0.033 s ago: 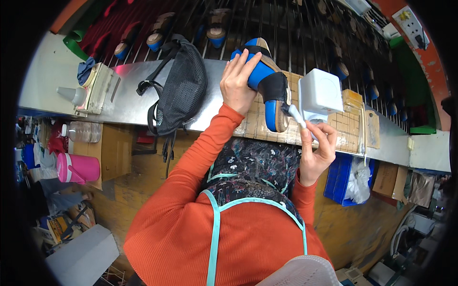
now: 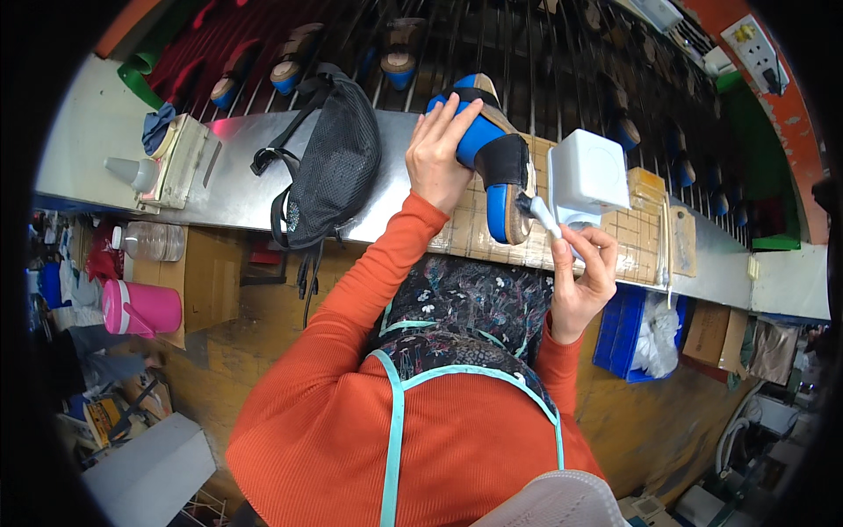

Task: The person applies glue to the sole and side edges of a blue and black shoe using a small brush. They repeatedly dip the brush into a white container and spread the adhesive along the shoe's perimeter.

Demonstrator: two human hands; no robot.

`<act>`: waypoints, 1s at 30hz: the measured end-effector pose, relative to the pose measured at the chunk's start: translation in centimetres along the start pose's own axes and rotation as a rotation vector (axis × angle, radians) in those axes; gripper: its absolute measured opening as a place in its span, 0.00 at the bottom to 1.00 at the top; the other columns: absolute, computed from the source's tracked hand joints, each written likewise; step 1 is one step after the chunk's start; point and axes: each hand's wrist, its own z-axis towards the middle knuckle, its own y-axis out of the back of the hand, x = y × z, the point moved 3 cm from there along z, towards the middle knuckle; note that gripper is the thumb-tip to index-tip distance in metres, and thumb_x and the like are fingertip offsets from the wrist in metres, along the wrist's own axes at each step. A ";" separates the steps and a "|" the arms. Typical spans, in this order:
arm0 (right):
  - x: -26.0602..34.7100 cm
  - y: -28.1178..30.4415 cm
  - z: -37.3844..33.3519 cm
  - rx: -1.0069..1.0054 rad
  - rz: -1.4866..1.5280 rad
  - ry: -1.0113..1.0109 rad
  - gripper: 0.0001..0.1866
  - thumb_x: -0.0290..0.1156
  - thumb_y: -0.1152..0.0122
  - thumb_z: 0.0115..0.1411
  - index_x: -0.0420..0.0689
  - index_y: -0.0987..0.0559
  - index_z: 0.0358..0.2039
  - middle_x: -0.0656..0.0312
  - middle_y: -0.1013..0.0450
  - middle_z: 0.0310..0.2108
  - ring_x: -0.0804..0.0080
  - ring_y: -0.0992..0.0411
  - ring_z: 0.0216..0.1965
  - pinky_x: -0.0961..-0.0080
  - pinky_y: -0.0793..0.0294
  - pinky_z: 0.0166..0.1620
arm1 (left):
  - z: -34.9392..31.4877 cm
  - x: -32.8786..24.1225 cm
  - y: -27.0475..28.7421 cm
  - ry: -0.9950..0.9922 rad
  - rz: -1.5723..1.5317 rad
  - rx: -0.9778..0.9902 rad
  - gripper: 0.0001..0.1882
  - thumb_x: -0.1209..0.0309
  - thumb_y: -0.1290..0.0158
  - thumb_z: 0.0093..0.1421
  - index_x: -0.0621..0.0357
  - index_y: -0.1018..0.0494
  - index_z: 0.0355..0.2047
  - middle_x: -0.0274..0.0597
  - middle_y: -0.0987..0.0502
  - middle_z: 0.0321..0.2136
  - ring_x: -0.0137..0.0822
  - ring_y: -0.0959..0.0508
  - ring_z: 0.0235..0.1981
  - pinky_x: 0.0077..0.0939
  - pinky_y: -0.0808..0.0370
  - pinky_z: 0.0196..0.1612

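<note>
A sandal on a blue shoe last (image 2: 479, 140), with black straps and a tan sole edge, is tilted above the front ledge. My left hand (image 2: 436, 162) is closed around its upper part, fingers over the blue side. My right hand (image 2: 581, 281) pinches the white handle of a small brush (image 2: 543, 213). The brush's dark bristles meet the sole edge near the sandal's lower end. Just right of it stands a white plastic container (image 2: 590, 171), on a tan grid-patterned board (image 2: 457, 233).
A black mesh bag (image 2: 338, 167) lies on the metal ledge (image 2: 219, 189) to the left. Beyond the ledge, metal rods (image 2: 518, 79) carry several similar sandals. An amber block (image 2: 647, 187) sits right of the container. Below are a blue crate (image 2: 619, 338) and a pink bucket (image 2: 145, 307).
</note>
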 end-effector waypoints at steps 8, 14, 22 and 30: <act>0.1 0.7 1.7 0.049 0.062 0.086 0.10 0.19 0.33 0.52 0.39 0.17 0.37 0.61 0.31 0.35 0.78 0.32 0.32 0.85 0.31 0.29 | 0.2 -1.5 0.2 0.084 -0.040 0.192 0.31 0.66 0.34 0.44 0.42 0.26 0.52 0.47 0.23 0.50 0.43 0.23 0.51 0.50 0.34 0.55; 1.0 1.7 4.8 0.162 0.025 0.212 0.11 0.19 0.32 0.51 0.39 0.16 0.36 0.61 0.30 0.34 0.78 0.31 0.30 0.84 0.32 0.29 | 0.6 -2.3 0.9 0.017 -0.174 0.332 0.26 0.67 0.34 0.44 0.51 0.24 0.47 0.48 0.18 0.33 0.44 0.17 0.32 0.32 0.23 0.38; 2.1 1.5 7.3 0.270 0.024 0.329 0.10 0.21 0.30 0.49 0.40 0.16 0.34 0.62 0.30 0.33 0.78 0.31 0.28 0.83 0.32 0.29 | -1.2 -2.3 0.6 0.196 -0.382 0.705 0.36 0.66 0.25 0.25 0.62 0.22 0.40 0.49 0.18 0.33 0.45 0.18 0.38 0.31 0.24 0.46; 1.5 1.0 7.0 0.372 0.080 0.283 0.09 0.21 0.31 0.50 0.39 0.16 0.34 0.61 0.30 0.33 0.77 0.30 0.29 0.83 0.31 0.30 | -4.4 -3.0 0.0 0.331 -0.870 1.021 0.36 0.71 0.25 0.26 0.67 0.23 0.41 0.47 0.19 0.37 0.38 0.19 0.39 0.26 0.24 0.47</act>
